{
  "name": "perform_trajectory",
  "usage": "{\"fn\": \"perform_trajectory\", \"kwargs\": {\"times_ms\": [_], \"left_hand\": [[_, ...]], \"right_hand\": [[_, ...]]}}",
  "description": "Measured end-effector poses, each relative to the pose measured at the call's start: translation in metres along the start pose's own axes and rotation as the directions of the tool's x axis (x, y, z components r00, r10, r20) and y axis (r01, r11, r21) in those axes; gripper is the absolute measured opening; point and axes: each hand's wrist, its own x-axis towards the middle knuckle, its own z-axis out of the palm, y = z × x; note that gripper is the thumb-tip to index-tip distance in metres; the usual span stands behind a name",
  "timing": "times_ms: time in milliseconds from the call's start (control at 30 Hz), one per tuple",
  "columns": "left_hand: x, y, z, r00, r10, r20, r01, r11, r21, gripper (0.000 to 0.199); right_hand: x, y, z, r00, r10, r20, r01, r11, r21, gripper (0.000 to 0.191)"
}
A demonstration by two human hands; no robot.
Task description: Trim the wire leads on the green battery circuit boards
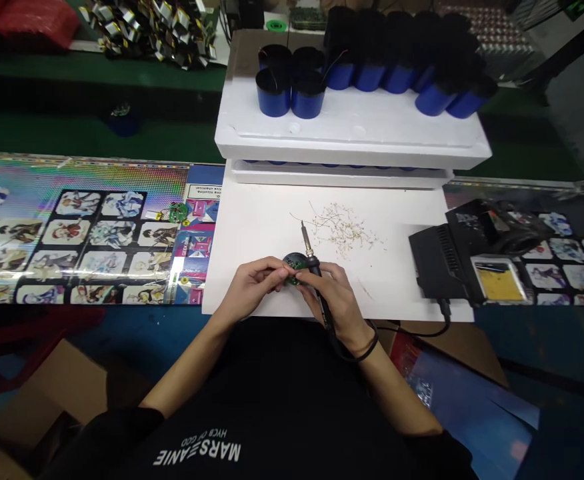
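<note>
Over the front of the white board (252, 227), my left hand (255, 283) pinches at the left edge of a small round green circuit board (296, 261). My right hand (336, 293) is closed around a black-handled soldering iron (314, 261), its metal tip pointing up and away from me. The right fingertips also meet the circuit board's near edge, close to the left fingertips. Whatever small part lies between the fingertips is too small to make out. Behind the iron, a loose heap of thin wire-like bits (345, 230) is spread on the white board.
White foam trays (352, 137) at the back carry several blue-and-black cylinders (273, 100). To the right stand a black soldering station (437, 260) and a yellow sponge tray (499, 281). Another green circuit board (177, 212) lies on the patterned sheet (87, 260) at left.
</note>
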Motion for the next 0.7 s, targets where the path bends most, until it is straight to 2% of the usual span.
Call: {"fn": "perform_trajectory", "kwargs": {"times_ms": [133,267,433,567,700], "left_hand": [[0.005,0.000,0.004,0.996,-0.037,-0.079,0.038,0.999,0.015,0.038],[0.011,0.001,0.006,0.993,-0.023,-0.120,0.028,0.999,0.037,0.038],[0.013,0.001,0.005,0.994,0.078,-0.079,-0.071,0.993,0.090,0.027],[0.012,0.001,0.005,0.983,0.182,-0.040,-0.174,0.973,0.150,0.021],[0.011,-0.001,0.005,0.978,0.210,-0.009,-0.206,0.965,0.159,0.016]], "right_hand": [[0.002,0.007,0.002,1.000,-0.005,-0.020,0.004,0.999,-0.049,0.057],[0.004,0.007,0.004,0.999,0.030,-0.029,-0.030,0.999,-0.016,0.054],[0.006,0.001,0.003,0.988,0.118,-0.097,-0.113,0.992,0.058,0.050],[0.013,-0.002,0.002,0.957,0.228,-0.177,-0.208,0.970,0.126,0.039],[0.021,-0.005,0.005,0.925,0.347,-0.154,-0.294,0.912,0.287,0.038]]}}
